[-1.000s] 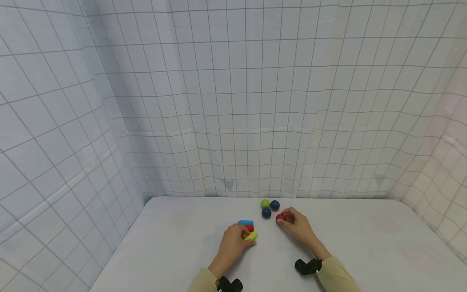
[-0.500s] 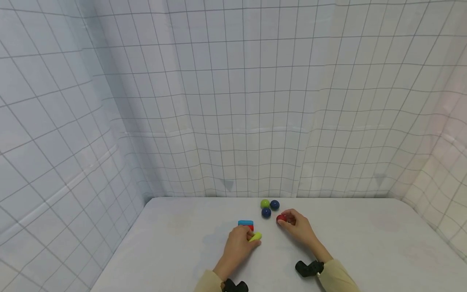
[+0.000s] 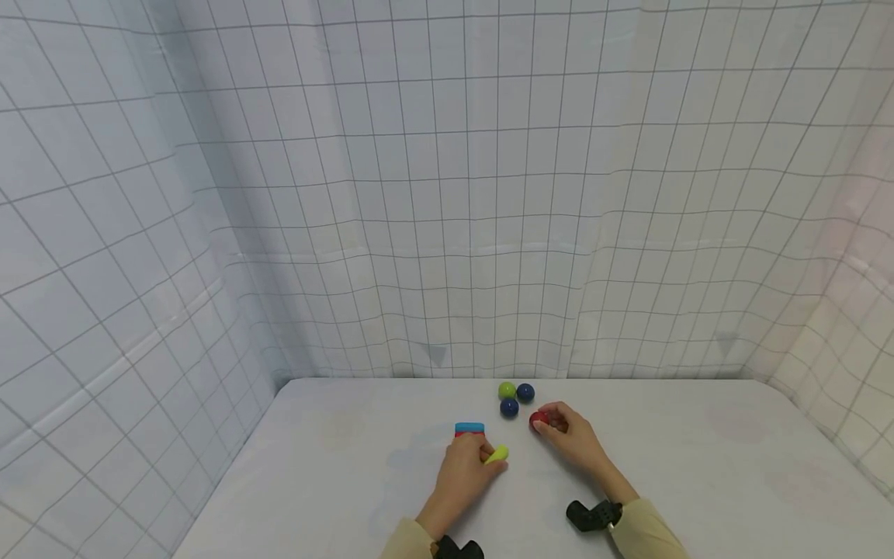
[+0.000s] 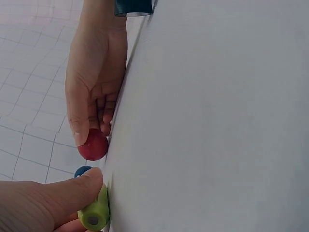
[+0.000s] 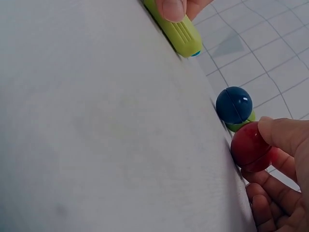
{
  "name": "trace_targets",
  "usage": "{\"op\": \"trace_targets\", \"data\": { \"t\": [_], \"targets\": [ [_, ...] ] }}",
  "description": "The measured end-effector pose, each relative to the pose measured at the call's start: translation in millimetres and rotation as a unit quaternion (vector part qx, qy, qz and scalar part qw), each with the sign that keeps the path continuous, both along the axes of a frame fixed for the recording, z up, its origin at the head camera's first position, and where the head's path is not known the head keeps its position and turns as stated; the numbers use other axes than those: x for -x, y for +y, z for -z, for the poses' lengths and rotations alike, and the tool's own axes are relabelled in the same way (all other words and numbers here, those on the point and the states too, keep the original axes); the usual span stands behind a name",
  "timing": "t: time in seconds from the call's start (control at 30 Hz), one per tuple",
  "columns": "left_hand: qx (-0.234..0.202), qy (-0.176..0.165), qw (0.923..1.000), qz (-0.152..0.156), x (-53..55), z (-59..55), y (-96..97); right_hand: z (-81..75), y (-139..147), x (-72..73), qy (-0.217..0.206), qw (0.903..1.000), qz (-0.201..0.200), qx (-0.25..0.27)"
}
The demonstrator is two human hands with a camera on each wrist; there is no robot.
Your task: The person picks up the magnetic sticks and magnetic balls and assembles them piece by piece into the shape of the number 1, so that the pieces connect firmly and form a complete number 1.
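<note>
My left hand [image 3: 464, 468] pinches a yellow-green oblong plastic piece [image 3: 497, 454] with a ridged side and a rounded end. In the right wrist view this ridged piece [image 5: 181, 34] lies along the white surface under the thumb. A red ball [image 3: 538, 420] with a seam is between the thumb and fingers of my right hand [image 3: 574, 436], low at the table. The left wrist view shows the red ball [image 4: 93, 145] just beyond the yellow-green piece [image 4: 94, 212], apart from it. Behind my left hand lie a blue bar [image 3: 469, 427] and a red bar [image 3: 460, 435], the latter partly hidden.
Beyond my right hand sit two dark blue balls [image 3: 509, 407] and a light green ball [image 3: 506, 390], grouped close together. The white table [image 3: 314, 466] ends at a hanging white sheet [image 3: 447, 233] with grid lines, which also runs along both sides.
My left hand has slid to the right with the yellow-green piece and now covers more of the red bar. The right hand, with the red ball, has barely moved.
</note>
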State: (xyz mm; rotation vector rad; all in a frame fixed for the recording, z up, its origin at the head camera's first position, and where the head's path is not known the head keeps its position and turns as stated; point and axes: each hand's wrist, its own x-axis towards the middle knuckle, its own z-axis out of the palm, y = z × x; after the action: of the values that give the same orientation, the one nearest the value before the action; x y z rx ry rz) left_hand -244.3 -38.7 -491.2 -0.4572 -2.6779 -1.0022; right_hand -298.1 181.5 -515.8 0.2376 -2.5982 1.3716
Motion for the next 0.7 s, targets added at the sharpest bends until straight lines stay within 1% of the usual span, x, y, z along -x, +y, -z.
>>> {"op": "trace_targets", "data": {
  "t": [0.27, 0.43, 0.6, 0.7],
  "targets": [
    [-0.013, -0.013, 0.9998, -0.003, -0.3, 0.6, 4.5, 1.0, 0, -1.4, 0.007, 0.9999, -0.006, 0.009],
    [-0.011, -0.014, 0.9998, -0.007, 1.2, 2.9, 6.2, 3.3, 1, -1.0, 0.007, 0.9999, -0.006, 0.011],
    [-0.011, -0.014, 0.9998, -0.004, 2.1, 3.4, 8.3, 4.8, 1, 0.4, 0.007, 0.9998, -0.008, 0.016],
    [-0.014, -0.013, 0.9998, 0.001, 2.6, 3.7, 10.9, 5.2, 1, 0.2, 0.019, 0.9997, -0.011, 0.015]
  ]
}}
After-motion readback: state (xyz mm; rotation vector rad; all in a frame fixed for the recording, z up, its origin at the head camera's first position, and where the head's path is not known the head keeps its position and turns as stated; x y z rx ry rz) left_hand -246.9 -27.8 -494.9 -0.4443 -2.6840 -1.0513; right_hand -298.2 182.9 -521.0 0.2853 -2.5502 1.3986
